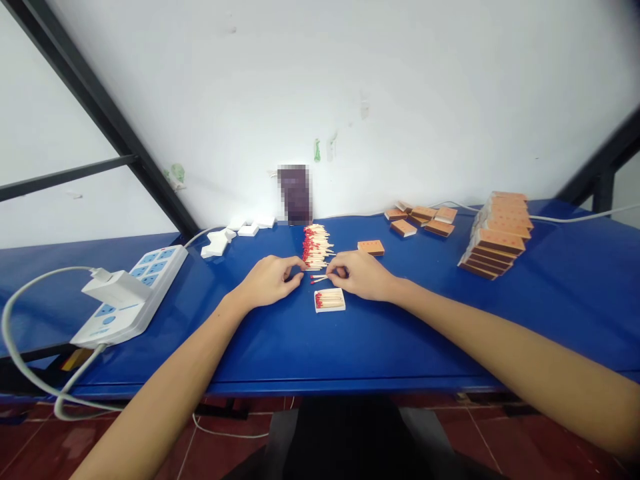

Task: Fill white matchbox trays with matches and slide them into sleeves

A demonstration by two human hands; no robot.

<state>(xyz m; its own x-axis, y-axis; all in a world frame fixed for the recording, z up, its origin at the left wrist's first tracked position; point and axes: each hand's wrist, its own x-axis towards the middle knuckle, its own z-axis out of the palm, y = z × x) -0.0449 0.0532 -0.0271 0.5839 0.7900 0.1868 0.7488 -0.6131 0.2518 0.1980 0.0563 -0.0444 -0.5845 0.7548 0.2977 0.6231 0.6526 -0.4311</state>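
A pile of red-headed matches [316, 248] lies in the middle of the blue table, heads to the left. A few loose matches [319, 277] lie just in front of it. My right hand [361, 273] has thumb and fingers closed at the plain ends of these loose matches. My left hand [273, 281] is at the pile's left side, fingers curved, with a small gap between thumb and forefinger and nothing visible between them. Nearer to me sits a white matchbox tray [330, 309] partly filled with matches, heads to the left.
One closed matchbox [371, 248] lies right of the pile. Several loose matchboxes [424, 215] lie behind it, and a leaning stack of matchboxes [500, 233] stands at right. White empty trays [217, 243] are at back left. A power strip [150, 273] with cables occupies the left.
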